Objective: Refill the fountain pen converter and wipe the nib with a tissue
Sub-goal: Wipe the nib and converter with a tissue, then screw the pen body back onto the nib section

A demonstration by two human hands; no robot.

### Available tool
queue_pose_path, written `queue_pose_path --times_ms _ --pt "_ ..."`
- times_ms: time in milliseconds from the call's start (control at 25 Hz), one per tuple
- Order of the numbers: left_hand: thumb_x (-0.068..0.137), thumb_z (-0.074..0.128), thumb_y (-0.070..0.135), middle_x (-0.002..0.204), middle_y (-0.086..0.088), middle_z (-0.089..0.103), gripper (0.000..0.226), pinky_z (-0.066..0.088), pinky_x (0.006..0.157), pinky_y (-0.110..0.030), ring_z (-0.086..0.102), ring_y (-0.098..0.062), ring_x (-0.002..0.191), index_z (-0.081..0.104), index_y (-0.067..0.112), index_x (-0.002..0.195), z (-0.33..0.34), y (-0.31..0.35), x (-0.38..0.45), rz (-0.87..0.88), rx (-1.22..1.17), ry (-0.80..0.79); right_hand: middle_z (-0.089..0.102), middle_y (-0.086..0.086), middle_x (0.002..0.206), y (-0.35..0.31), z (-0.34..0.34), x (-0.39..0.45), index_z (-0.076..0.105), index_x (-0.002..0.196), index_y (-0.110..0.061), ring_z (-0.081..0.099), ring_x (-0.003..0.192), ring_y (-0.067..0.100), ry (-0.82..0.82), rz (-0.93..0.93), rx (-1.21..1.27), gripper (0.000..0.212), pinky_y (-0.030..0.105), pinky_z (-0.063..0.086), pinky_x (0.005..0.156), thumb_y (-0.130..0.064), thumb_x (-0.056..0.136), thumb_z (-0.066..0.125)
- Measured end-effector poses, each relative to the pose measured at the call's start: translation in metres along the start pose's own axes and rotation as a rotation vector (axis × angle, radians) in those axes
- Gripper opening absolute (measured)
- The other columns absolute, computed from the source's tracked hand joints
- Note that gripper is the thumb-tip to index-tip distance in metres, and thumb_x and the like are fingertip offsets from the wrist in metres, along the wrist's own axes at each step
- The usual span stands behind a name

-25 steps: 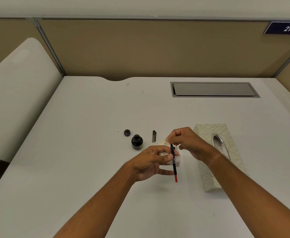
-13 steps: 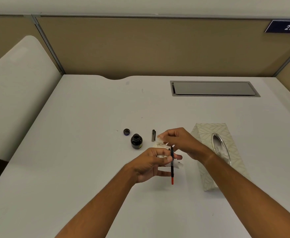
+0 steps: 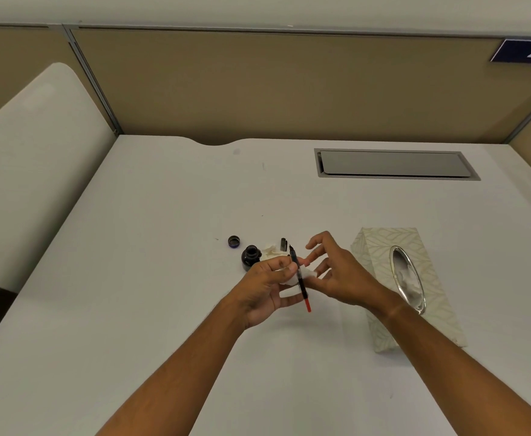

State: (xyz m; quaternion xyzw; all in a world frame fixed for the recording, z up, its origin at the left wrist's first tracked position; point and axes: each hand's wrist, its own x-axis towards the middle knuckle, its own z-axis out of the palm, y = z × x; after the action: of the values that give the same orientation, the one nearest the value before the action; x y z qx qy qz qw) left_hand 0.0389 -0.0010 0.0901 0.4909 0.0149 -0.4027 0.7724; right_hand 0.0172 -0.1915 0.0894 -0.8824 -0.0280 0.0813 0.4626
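Note:
My left hand (image 3: 265, 286) holds the fountain pen section with its converter (image 3: 298, 276), a thin black piece with a red end pointing toward me and the nib pointing away. A crumpled white tissue (image 3: 292, 275) sits under the pen, against my left fingers. My right hand (image 3: 336, 272) hovers just right of the pen with fingers spread, holding nothing. The open black ink bottle (image 3: 250, 256) stands left of the pen. Its cap (image 3: 233, 241) lies further left. A dark pen part (image 3: 283, 244) lies behind the tissue.
A patterned tissue box (image 3: 380, 247) with an oval opening lies on the white desk (image 3: 132, 278) at the right. A grey cable hatch (image 3: 393, 163) is set into the desk at the back. Tan partition panels close off the far side.
My right hand has let go of the tissue at the nib and opened, drawing slightly right. The nib end now shows bare. My left hand still holds the pen, tilted a little more.

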Motion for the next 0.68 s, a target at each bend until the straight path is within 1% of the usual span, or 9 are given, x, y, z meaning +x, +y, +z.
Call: queue_pose_path --times_ms 80,120,160,280,400,480,560,600,680 --pt "0.09 0.062 0.017 0.112 -0.011 0.069 0.014 0.054 0.09 -0.047 0.061 -0.027 0.114 0.072 0.015 0.099 -0.001 0.001 -0.001 0.005 0.008 -0.007 0.064 -0.011 0.094 0.001 0.0 0.001 0.058 0.083 -0.05 0.067 0.072 0.008 0.078 -0.036 -0.016 0.025 0.013 0.05 0.056 -0.042 0.074 0.08" --pt "0.091 0.061 0.017 0.114 -0.01 0.069 0.014 0.055 0.088 -0.045 0.06 -0.026 0.116 0.073 0.016 0.098 -0.002 0.002 -0.001 0.002 0.02 -0.013 0.064 -0.011 0.091 0.002 -0.001 0.001 0.061 0.073 -0.05 0.067 0.072 0.007 0.108 -0.049 -0.03 0.023 0.011 0.048 0.057 -0.038 0.075 0.081" --pt "0.091 0.061 0.016 0.116 -0.01 0.068 0.013 0.055 0.089 -0.046 0.06 -0.026 0.119 0.073 0.016 0.097 -0.002 0.001 -0.001 -0.006 0.031 -0.024 0.065 -0.011 0.088 0.001 -0.001 0.001 0.062 0.069 -0.048 0.065 0.073 0.004 0.136 -0.057 -0.047 0.024 0.009 0.047 0.057 -0.035 0.077 0.08" --pt "0.093 0.061 0.015 0.123 -0.014 0.064 0.012 0.046 0.1 -0.056 0.058 -0.027 0.123 0.072 0.014 0.098 -0.002 -0.001 -0.002 -0.049 0.06 -0.074 0.065 -0.012 0.084 -0.003 -0.001 0.005 0.064 0.07 -0.045 0.062 0.073 -0.003 0.182 -0.075 -0.072 0.024 0.007 0.044 0.058 -0.027 0.08 0.078" --pt "0.093 0.062 0.014 0.127 -0.019 0.062 0.016 0.043 0.101 -0.062 0.059 -0.031 0.123 0.069 0.009 0.106 -0.003 -0.003 -0.002 -0.095 0.073 -0.127 0.068 -0.012 0.079 -0.005 -0.001 0.009 0.066 0.07 -0.044 0.063 0.067 0.004 0.17 -0.044 -0.096 0.025 0.01 0.045 0.056 -0.025 0.081 0.077" --pt "0.093 0.062 0.013 0.13 -0.02 0.061 0.019 0.046 0.098 -0.061 0.059 -0.032 0.122 0.067 0.006 0.109 -0.003 -0.003 -0.002 -0.125 0.07 -0.17 0.07 -0.013 0.074 -0.006 -0.001 0.011 0.067 0.069 -0.043 0.066 0.064 0.007 0.123 -0.025 -0.095 0.028 0.012 0.048 0.056 -0.019 0.081 0.077" --pt "0.093 0.061 0.013 0.13 -0.019 0.062 0.021 0.047 0.097 -0.059 0.06 -0.032 0.121 0.065 0.004 0.111 -0.002 -0.006 -0.002 -0.143 0.071 -0.186 0.071 -0.014 0.072 -0.005 0.001 0.013 0.07 0.07 -0.042 0.068 0.062 0.005 0.084 -0.005 -0.057 0.031 0.012 0.048 0.053 -0.014 0.081 0.077" --pt "0.093 0.061 0.013 0.129 -0.018 0.062 0.021 0.047 0.098 -0.058 0.06 -0.03 0.121 0.066 0.004 0.112 -0.001 -0.007 -0.001 -0.144 0.078 -0.174 0.072 -0.014 0.073 -0.003 0.003 0.013 0.073 0.074 -0.039 0.068 0.062 0.002 0.084 0.007 -0.04 0.028 0.011 0.048 0.053 -0.013 0.081 0.076" --pt "0.094 0.061 0.015 0.126 -0.015 0.065 0.018 0.047 0.1 -0.053 0.062 -0.024 0.12 0.07 0.008 0.108 0.0 -0.008 -0.001 -0.124 0.124 -0.12 0.072 -0.014 0.076 0.002 0.005 0.016 0.079 0.088 -0.028 0.067 0.065 0.001 0.136 0.038 -0.032 0.016 0.011 0.05 0.057 -0.013 0.083 0.074"
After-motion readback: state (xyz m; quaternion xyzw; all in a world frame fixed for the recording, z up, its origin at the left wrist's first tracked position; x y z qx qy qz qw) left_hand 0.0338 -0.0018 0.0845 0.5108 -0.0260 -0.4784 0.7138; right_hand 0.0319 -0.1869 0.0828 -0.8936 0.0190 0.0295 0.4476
